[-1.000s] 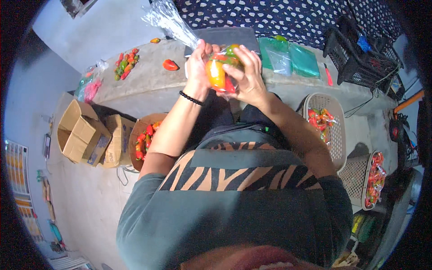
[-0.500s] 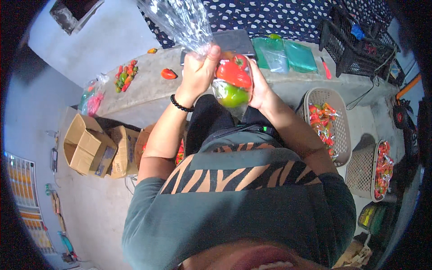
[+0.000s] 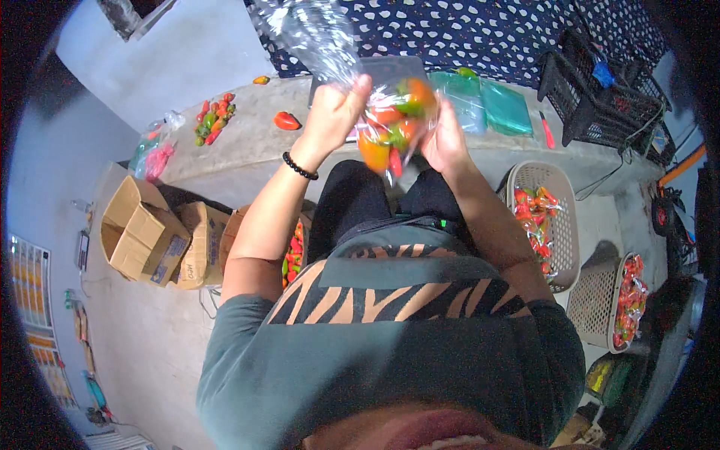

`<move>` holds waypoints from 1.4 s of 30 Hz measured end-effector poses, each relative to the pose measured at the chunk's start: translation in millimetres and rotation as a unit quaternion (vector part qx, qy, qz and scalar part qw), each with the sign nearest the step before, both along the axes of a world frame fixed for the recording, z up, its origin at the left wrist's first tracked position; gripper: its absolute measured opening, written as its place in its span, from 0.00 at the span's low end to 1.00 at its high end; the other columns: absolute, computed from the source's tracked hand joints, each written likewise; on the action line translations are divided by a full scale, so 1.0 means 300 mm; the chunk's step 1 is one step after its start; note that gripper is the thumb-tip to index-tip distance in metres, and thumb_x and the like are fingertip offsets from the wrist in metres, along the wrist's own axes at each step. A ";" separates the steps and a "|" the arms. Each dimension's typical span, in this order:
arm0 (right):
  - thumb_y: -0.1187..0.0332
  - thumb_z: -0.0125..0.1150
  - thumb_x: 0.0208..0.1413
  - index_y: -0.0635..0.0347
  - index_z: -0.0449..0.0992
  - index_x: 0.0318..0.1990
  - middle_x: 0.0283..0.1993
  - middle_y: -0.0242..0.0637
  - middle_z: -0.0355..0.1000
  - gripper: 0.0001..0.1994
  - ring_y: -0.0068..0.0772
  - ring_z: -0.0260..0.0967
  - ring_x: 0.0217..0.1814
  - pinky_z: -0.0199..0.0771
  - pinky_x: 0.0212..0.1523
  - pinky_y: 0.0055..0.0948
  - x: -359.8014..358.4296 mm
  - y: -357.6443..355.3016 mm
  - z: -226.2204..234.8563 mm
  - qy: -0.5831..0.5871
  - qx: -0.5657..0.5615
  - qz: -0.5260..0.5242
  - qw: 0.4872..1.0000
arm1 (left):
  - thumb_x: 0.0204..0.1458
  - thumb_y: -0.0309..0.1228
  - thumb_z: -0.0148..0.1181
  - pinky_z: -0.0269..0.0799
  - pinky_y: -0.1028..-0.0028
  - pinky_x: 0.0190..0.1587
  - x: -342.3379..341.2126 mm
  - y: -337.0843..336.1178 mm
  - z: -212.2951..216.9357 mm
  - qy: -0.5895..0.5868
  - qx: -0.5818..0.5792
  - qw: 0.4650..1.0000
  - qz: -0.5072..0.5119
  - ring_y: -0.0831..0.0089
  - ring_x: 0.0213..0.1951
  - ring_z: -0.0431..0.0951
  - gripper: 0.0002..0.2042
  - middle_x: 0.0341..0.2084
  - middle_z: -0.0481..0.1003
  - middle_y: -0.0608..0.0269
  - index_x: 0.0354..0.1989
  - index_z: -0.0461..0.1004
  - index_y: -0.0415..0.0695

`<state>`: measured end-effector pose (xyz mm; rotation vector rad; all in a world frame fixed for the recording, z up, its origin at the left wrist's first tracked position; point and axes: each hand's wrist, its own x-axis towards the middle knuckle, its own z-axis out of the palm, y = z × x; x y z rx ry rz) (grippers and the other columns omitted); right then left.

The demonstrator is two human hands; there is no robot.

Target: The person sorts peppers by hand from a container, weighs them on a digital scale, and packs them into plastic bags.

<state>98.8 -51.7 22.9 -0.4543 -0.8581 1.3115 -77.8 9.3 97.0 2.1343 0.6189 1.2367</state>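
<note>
The clear bag of mixed peppers point(image 3: 397, 124) hung between the two hands, over the person's knees and in line with the front edge of the bench point(image 3: 247, 142). The left hand point(image 3: 336, 112) had its grip pinched around the bag's gathered neck, with loose plastic flaring up beyond the thumb. The right hand point(image 3: 448, 142) rested along the bag's right side; its fingers were partly hidden, so I could not tell how far that grip was closed.

Behind the bag, a dark flat slab point(image 3: 397, 67) left little depth before the patterned cloth point(image 3: 465, 34). To the left there was more room: a strip of concrete ran past a single orange-red pepper point(image 3: 286, 121) to a small pepper pile point(image 3: 214, 120). To the right, green plastic sheets point(image 3: 506, 109) lay near the slab (a red-handled knife point(image 3: 547, 129) was just beyond them), and a black crate point(image 3: 592, 97) bounded that end.
</note>
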 end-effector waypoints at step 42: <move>0.42 0.36 0.55 0.56 0.65 0.50 0.37 0.45 0.70 0.28 0.28 0.69 0.30 0.69 0.30 0.23 -0.067 -0.066 -0.058 0.116 -0.179 0.229 0.950 | 0.54 0.49 0.44 0.58 0.70 0.15 0.014 0.045 -0.177 0.078 -0.005 0.993 0.088 0.74 0.10 0.65 0.27 0.04 0.63 0.62 0.12 0.68 0.38</move>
